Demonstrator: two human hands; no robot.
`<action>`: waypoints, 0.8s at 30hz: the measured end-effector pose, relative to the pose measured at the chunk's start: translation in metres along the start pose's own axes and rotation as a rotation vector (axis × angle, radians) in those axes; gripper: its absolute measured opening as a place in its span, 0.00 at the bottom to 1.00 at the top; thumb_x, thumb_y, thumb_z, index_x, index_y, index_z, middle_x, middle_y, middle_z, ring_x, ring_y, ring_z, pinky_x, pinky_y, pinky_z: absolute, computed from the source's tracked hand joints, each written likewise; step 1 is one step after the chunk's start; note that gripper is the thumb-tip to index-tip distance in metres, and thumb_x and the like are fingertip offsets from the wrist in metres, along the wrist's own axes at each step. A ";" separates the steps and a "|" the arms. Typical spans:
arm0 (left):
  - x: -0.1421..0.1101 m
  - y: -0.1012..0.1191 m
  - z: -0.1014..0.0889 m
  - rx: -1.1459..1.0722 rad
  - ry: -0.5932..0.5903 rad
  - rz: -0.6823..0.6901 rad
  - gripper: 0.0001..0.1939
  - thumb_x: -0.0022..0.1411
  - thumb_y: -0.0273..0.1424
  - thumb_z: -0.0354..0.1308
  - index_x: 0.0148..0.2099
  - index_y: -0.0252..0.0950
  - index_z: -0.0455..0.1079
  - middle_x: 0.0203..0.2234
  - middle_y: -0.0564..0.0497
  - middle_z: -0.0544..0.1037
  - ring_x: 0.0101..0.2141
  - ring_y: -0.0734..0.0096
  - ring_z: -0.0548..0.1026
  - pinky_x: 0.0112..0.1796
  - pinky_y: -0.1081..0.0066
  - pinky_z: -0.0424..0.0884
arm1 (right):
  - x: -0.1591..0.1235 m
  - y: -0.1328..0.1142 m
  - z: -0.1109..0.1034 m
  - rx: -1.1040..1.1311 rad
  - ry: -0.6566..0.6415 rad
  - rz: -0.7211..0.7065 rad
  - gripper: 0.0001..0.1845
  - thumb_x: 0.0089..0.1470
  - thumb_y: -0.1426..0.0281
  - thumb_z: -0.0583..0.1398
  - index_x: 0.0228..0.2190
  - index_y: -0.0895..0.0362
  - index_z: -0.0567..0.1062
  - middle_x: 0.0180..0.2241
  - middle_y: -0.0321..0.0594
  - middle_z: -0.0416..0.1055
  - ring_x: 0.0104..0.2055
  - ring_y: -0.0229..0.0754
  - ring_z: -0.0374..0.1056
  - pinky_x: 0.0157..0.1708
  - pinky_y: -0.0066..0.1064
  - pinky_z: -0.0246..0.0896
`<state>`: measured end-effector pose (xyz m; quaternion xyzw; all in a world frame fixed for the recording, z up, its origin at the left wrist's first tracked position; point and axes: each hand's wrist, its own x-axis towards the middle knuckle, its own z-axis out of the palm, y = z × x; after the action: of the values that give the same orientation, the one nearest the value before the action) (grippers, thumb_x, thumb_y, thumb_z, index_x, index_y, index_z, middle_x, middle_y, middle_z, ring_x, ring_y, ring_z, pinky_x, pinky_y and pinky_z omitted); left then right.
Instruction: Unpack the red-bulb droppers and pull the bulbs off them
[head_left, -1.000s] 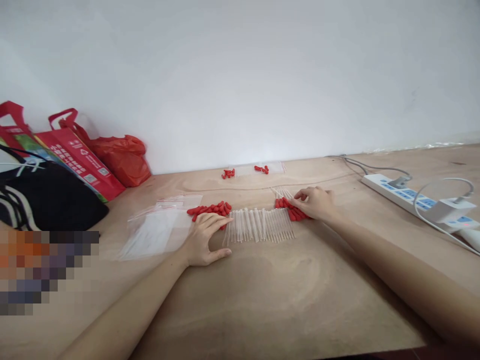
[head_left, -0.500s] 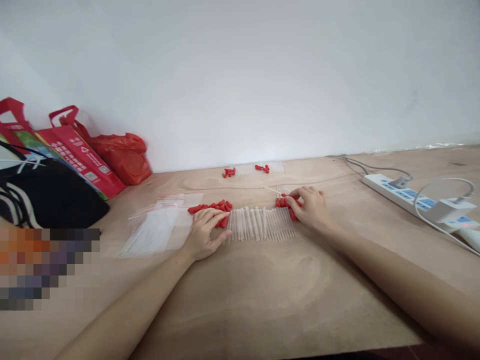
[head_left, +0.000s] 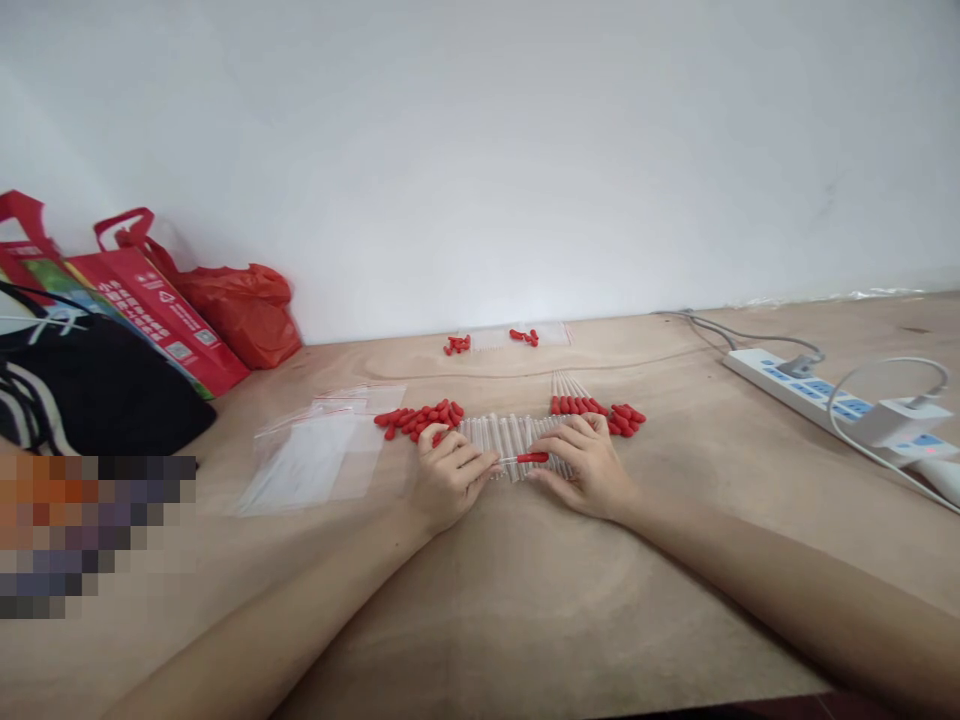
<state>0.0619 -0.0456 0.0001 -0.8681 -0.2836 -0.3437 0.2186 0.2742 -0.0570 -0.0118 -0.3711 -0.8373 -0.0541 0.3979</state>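
Note:
My left hand (head_left: pixel 451 478) is closed, thumb and fingers pinching a thin clear glass dropper tube (head_left: pixel 508 460). Opposite it, my right hand (head_left: pixel 585 468) holds a red rubber bulb (head_left: pixel 533 457) in line with the tube's end; whether the tube is inside the bulb I cannot tell. Both hands are over a row of clear glass tubes (head_left: pixel 495 432) lying side by side, partly covered by my fingers. By my left fingers is a pile of red bulbs (head_left: pixel 420 420). Beyond my right hand, several droppers with red bulbs (head_left: pixel 574 405) lie fanned out, tips pointing away.
More red bulbs (head_left: pixel 627 420) lie right of the fanned droppers. Clear zip bags (head_left: pixel 300 465) are at left; another bag with bulbs (head_left: pixel 555 334) lies by the wall. A power strip (head_left: pixel 787 385) with cables stands right. Shopping bags (head_left: pixel 157 310) and a black bag (head_left: pixel 105 375) are far left.
My right hand has come from the fanned droppers toward me and left, now with a red bulb. The left hand has moved right from the bulb pile and holds a glass tube.

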 end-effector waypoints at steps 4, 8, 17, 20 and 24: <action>-0.001 0.000 -0.002 0.000 -0.035 0.040 0.05 0.58 0.29 0.53 0.32 0.39 0.71 0.17 0.57 0.72 0.24 0.75 0.65 0.39 0.63 0.55 | -0.001 0.001 0.002 -0.026 -0.007 -0.060 0.08 0.52 0.65 0.56 0.28 0.53 0.74 0.24 0.33 0.70 0.32 0.36 0.58 0.41 0.36 0.41; -0.002 0.002 -0.004 -0.010 -0.025 0.060 0.06 0.58 0.28 0.53 0.30 0.38 0.69 0.15 0.58 0.71 0.22 0.76 0.63 0.37 0.64 0.54 | -0.001 0.002 0.000 -0.056 -0.042 -0.080 0.11 0.53 0.65 0.54 0.25 0.55 0.72 0.20 0.34 0.67 0.30 0.36 0.57 0.41 0.37 0.41; -0.001 0.004 -0.006 -0.031 -0.014 0.100 0.05 0.58 0.27 0.52 0.30 0.37 0.68 0.16 0.59 0.71 0.22 0.76 0.63 0.36 0.65 0.53 | -0.002 -0.002 -0.005 0.005 -0.087 -0.126 0.09 0.54 0.68 0.52 0.26 0.56 0.70 0.22 0.33 0.67 0.31 0.36 0.57 0.45 0.39 0.39; 0.001 0.004 -0.007 -0.037 -0.004 0.108 0.05 0.58 0.27 0.52 0.30 0.37 0.68 0.16 0.59 0.71 0.22 0.76 0.63 0.36 0.65 0.54 | -0.003 -0.003 -0.007 0.008 -0.096 -0.128 0.08 0.53 0.69 0.52 0.26 0.56 0.70 0.22 0.33 0.67 0.31 0.36 0.57 0.45 0.39 0.40; -0.004 -0.005 -0.012 -0.032 0.014 0.083 0.06 0.58 0.25 0.52 0.30 0.37 0.67 0.17 0.58 0.71 0.23 0.76 0.65 0.35 0.65 0.55 | -0.009 0.007 -0.010 -0.026 -0.055 -0.080 0.09 0.52 0.69 0.52 0.23 0.57 0.68 0.21 0.34 0.66 0.30 0.37 0.58 0.44 0.39 0.42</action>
<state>0.0505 -0.0504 0.0058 -0.8801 -0.2404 -0.3448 0.2206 0.2890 -0.0614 -0.0130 -0.3438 -0.8613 -0.0707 0.3675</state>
